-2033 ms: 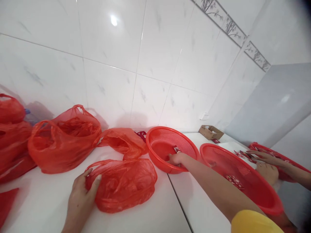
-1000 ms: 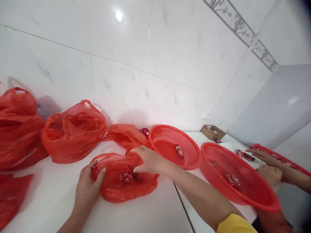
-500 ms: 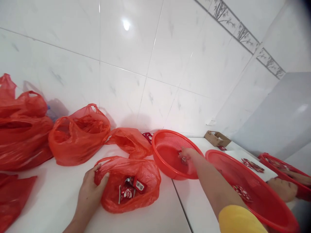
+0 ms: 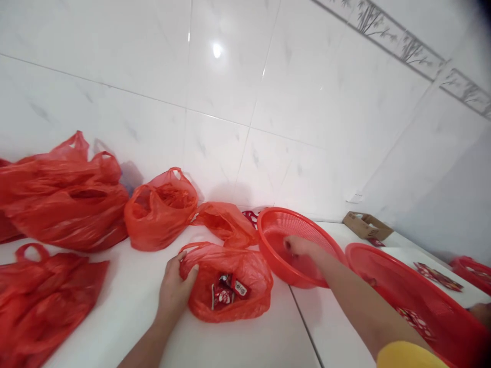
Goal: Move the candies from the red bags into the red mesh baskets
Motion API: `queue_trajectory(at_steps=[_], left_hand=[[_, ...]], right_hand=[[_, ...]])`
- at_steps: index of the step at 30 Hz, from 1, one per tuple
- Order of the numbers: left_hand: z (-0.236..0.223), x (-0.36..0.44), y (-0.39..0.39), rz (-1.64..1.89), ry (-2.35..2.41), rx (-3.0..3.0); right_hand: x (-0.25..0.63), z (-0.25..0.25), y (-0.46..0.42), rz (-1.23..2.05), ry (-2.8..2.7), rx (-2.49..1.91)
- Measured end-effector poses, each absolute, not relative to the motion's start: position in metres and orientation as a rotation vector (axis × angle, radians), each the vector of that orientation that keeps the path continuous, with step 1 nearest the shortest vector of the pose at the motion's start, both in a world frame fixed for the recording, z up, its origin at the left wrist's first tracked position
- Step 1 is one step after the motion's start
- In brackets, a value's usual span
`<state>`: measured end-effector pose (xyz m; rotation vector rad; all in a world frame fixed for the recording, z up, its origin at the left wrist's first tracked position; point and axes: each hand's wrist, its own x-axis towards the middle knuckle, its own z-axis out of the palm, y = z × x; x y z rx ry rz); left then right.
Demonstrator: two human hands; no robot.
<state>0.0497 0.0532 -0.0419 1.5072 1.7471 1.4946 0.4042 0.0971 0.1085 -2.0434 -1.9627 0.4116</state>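
Observation:
My left hand grips the near-left rim of an open red plastic bag, thumb inside and fingers behind the film. Small red-and-white packets lie at the bottom of the bag. My right hand, below a yellow sleeve, reaches into a red mesh-sided plastic basket. Its fingers are curled closed near the basket's floor, and what they hold is hidden.
A larger red basket with some packets stands at right. Beyond are a cardboard box, flat packets and another person's hand. Filled red bags and a loose bag lie left, before the tiled wall.
The view has swung left, so things sit further right. My right hand has closed in the basket, and the packets seen by its fingers no longer show. My left hand keeps the bag.

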Motion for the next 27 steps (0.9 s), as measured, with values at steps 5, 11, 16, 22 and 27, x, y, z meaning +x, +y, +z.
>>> queue_trajectory(at_steps=[5, 11, 16, 22, 27], left_hand=[[-0.038, 0.051, 0.049, 1.523, 1.704, 1.503], [-0.035, 0.052, 0.047, 1.543, 1.681, 1.483], [-0.035, 0.05, 0.044, 1.573, 1.672, 1.472], [-0.036, 0.048, 0.042, 1.589, 1.646, 1.423], [-0.04, 0.048, 0.045, 1.587, 1.646, 1.413]], right_hand=[[0.362, 0.135, 0.083, 0.217, -2.163, -1.657], [0.298, 0.115, 0.036, 0.094, -2.386, -1.112], [0.279, 0.076, 0.018, 0.243, -2.437, -1.078], [0.306, 0.035, -0.013, 0.16, -2.024, -1.303], [0.332, -0.016, -0.047, 0.133, -1.767, -1.434]])
